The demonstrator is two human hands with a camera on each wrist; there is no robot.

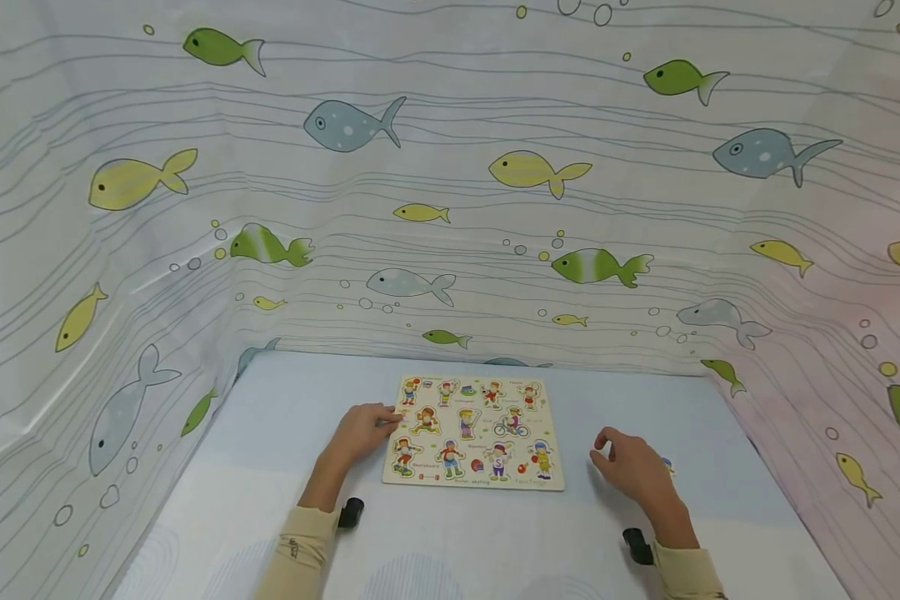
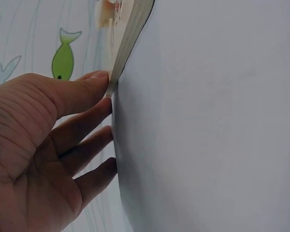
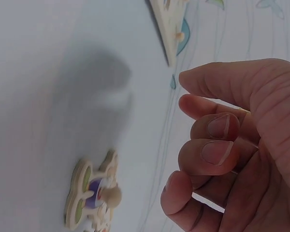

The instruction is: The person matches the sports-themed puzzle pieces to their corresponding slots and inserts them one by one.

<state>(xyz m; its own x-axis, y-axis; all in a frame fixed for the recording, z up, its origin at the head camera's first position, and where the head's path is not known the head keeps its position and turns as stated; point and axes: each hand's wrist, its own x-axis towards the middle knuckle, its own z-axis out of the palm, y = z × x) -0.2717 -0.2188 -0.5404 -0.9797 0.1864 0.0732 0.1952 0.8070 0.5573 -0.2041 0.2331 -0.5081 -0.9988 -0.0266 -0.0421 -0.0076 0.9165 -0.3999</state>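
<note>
A wooden puzzle board (image 1: 450, 461) with printed sports figures lies flat on the table. My left hand (image 1: 360, 432) is at the board's left edge; in the left wrist view, the thumb (image 2: 84, 94) touches the board's side and the fingertips rest low against the table. To the right of the board, my right hand (image 1: 630, 469) hovers over the table, fingers loosely curled and holding nothing. Partly hidden behind that hand is a knobbed puzzle piece (image 1: 669, 467). The right wrist view shows this puzzle piece (image 3: 92, 191) with its round wooden knob (image 3: 111, 197), apart from the fingers.
A pale blue and white cloth (image 1: 480, 533) covers the table. Fish-patterned sheeting (image 1: 465, 242) rises at the back and on both sides. Black wrist devices (image 1: 351, 512) sit at both sleeve cuffs.
</note>
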